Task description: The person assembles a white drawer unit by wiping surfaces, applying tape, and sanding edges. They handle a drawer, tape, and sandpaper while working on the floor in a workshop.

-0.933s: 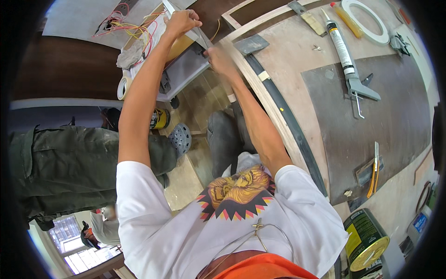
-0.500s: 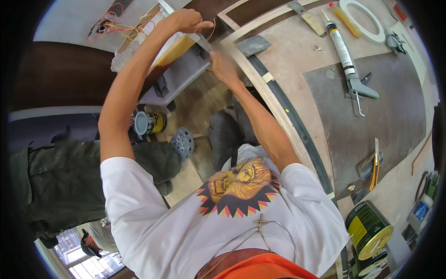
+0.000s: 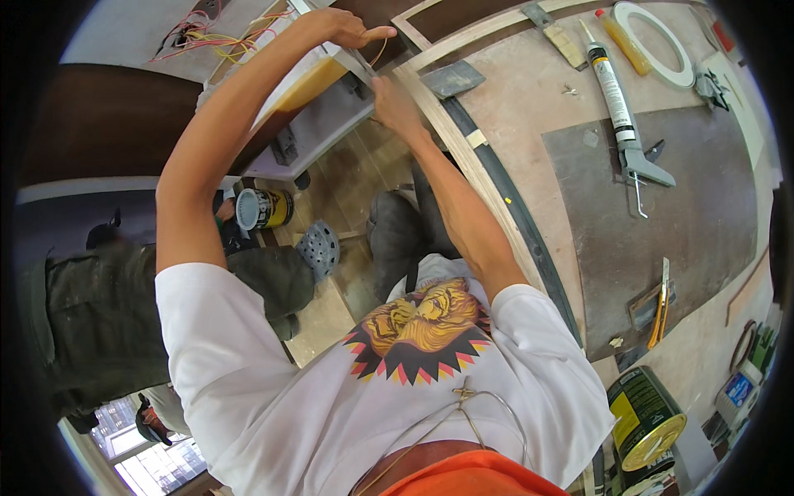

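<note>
My left hand (image 3: 351, 31) is over the top corner of a white cabinet box (image 3: 310, 149), one digit stretched to the right and the other fingers curled; what they hold is hidden. A thin, light-brown curved strand (image 3: 380, 54) hangs just below that digit. Lower down and to the right, my right hand (image 3: 394, 105) is at the near end of the box's pale edge strip (image 3: 357, 66), beside a wooden frame rail. Its fingers are blurred, and I cannot tell whether they grip the strip. A yellow-brown patch (image 3: 310, 85) shows on the box below my left forearm.
Loose wires (image 3: 227, 41) spread at upper left. A paint can (image 3: 263, 208) stands on the floor beside another person's trousers (image 3: 107, 322) and grey clog (image 3: 318, 250). On the workbench (image 3: 513, 107) at right lie a caulking gun (image 3: 614, 95), a utility knife (image 3: 661, 306) and a tape roll (image 3: 688, 66).
My left hand has shifted slightly, its outstretched digit now further right, and the left elbow has swung left. My right hand stays by the strip. Another person's hand now shows near the paint can.
</note>
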A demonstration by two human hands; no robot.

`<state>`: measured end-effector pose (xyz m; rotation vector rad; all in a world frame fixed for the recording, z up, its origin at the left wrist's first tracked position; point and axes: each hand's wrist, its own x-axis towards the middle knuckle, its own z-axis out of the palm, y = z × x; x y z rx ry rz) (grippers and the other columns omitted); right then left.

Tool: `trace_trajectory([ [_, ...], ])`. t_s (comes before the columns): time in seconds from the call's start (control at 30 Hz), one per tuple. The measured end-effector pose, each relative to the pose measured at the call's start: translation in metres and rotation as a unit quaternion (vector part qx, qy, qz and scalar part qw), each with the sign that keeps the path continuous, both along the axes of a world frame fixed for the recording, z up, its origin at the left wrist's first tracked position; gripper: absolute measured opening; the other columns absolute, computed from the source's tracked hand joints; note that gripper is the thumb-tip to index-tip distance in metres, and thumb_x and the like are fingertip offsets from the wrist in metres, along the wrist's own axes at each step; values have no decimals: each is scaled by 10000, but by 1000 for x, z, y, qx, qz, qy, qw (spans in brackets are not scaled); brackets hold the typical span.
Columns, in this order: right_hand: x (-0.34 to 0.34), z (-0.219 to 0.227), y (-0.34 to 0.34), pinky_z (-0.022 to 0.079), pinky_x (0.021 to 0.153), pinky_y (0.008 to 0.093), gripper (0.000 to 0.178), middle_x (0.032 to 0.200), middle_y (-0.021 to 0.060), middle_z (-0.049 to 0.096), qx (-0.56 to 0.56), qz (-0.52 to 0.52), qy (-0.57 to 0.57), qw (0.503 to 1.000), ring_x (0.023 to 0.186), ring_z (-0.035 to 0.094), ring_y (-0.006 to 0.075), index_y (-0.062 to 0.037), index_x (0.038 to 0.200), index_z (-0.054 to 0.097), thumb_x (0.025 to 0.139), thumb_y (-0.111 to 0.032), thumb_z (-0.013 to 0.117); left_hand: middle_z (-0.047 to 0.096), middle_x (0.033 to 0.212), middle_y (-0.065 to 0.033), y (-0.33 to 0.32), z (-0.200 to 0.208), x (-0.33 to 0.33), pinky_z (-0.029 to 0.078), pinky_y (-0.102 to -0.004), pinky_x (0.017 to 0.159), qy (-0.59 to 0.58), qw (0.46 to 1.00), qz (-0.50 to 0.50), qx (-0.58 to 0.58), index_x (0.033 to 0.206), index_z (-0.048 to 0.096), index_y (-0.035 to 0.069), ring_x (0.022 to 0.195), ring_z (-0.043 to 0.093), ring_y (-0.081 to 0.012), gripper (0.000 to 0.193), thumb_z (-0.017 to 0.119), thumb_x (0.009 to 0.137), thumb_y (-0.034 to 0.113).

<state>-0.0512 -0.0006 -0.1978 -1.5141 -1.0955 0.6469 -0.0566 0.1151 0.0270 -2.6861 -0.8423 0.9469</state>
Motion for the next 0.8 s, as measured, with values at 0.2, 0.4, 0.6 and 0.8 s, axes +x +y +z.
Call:
trace_trajectory([
  [0.2, -14, -34, -16, 446, 874, 624, 484, 1030, 340, 669, 36, -22, -4, 999, 1008, 611, 562, -18, 1117, 591, 1099, -429, 336, 698, 962, -353, -23, -5, -12, 480, -524, 985, -1, 1000, -1, -8, 871, 748, -111, 1009, 664, -489, 1148, 163, 926, 876],
  [0.4, -12, -29, -28, 451, 868, 618, 484, 999, 337, 666, 20, -17, -3, 1000, 994, 615, 558, -23, 1081, 572, 1104, -433, 316, 672, 1135, -298, -14, -12, -9, 443, -500, 1044, 25, 998, -8, -50, 1123, 720, -59, 1125, 614, -466, 1123, 138, 917, 879],
  [0.6, -5, -23, -14, 458, 899, 598, 512, 1040, 342, 664, -21, -18, -11, 1000, 1032, 611, 550, -15, 1147, 592, 1104, -427, 292, 586, 1368, -276, -14, -21, 11, 377, -487, 1140, 100, 994, 29, -42, 1318, 647, -5, 1327, 518, -437, 1121, 103, 909, 886],
  [0.8, -1, -35, 33, 450, 912, 583, 535, 1062, 345, 659, 53, -6, -14, 998, 1055, 607, 540, 17, 1131, 616, 1105, -420, 308, 406, 1600, -216, 10, -27, 22, 296, -455, 1217, 133, 986, 88, -58, 1512, 478, 15, 1481, 362, -403, 1115, 129, 909, 887],
])
